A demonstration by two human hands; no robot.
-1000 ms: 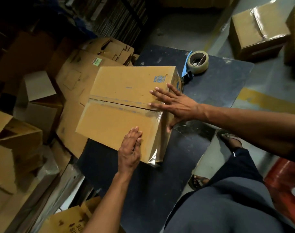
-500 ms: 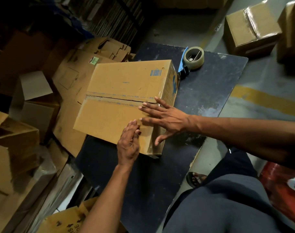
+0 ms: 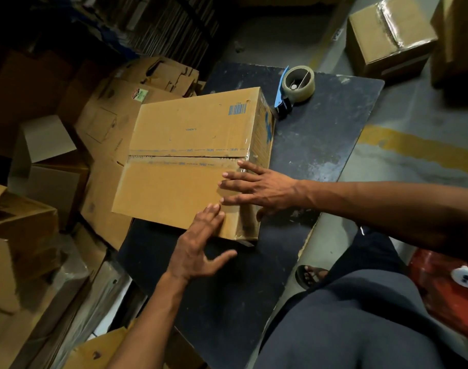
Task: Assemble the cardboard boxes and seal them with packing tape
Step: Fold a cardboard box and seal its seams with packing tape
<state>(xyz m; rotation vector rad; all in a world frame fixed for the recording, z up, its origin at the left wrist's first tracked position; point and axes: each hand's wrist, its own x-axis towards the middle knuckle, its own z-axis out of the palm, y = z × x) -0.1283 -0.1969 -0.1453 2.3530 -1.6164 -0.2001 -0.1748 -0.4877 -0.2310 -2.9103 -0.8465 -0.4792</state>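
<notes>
brown cardboard box (image 3: 185,166) flaps closed on table, tape dispenser (image 3: 294,87) just behind.

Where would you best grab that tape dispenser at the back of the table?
Probably by its dark handle, the end nearest the box. The tape dispenser lies on the dark table with its roll at the far end and its blue guard along the left. The right hand could come in from the near right, over bare tabletop, and curl round the handle.

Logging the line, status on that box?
Both hands flat on brown cardboard box. Clear tape across seam. Blue tape dispenser idle behind.
</notes>
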